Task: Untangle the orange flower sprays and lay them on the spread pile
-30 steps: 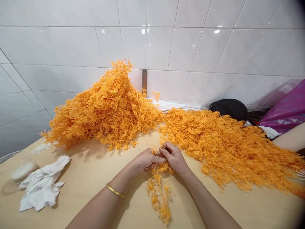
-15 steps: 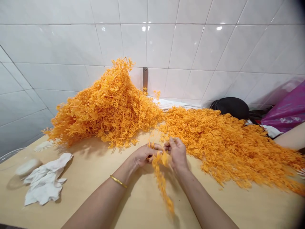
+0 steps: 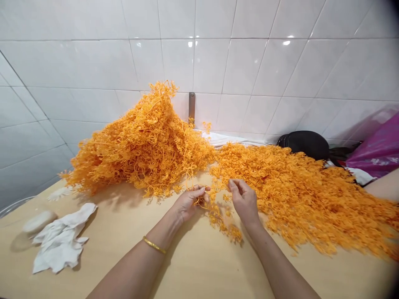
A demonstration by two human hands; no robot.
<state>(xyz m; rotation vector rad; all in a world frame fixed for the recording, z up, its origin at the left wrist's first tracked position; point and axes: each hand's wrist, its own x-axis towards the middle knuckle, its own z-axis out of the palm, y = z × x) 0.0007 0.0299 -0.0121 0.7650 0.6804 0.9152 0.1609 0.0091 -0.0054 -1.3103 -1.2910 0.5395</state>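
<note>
My left hand (image 3: pixel 189 204), with a gold bangle on its wrist, is closed around the thin stems of an orange plastic flower sprig (image 3: pixel 218 216). The sprig's tufted end hangs down to the right, above the table. My right hand (image 3: pixel 245 204) is a short way to the right, thumb and fingers pinched together at the edge of the flat orange pile; what lies in the pinch is too small to make out. Behind my left hand rises a tall heap of orange sprigs (image 3: pixel 140 145). A wide, flat pile of orange sprigs (image 3: pixel 305 191) spreads to the right.
On the left of the wooden table (image 3: pixel 193 270) lie a crumpled white cloth (image 3: pixel 60 243) and a pale rounded object (image 3: pixel 39 222). A black case (image 3: pixel 305 143) and a purple bag (image 3: pixel 378 143) stand back right. Part of another person's arm (image 3: pixel 385 185) shows at the right edge.
My right hand has moved right, away from my left. The sprig in my left hand has swung from hanging toward me to trailing rightward. The view has tilted slightly upward.
</note>
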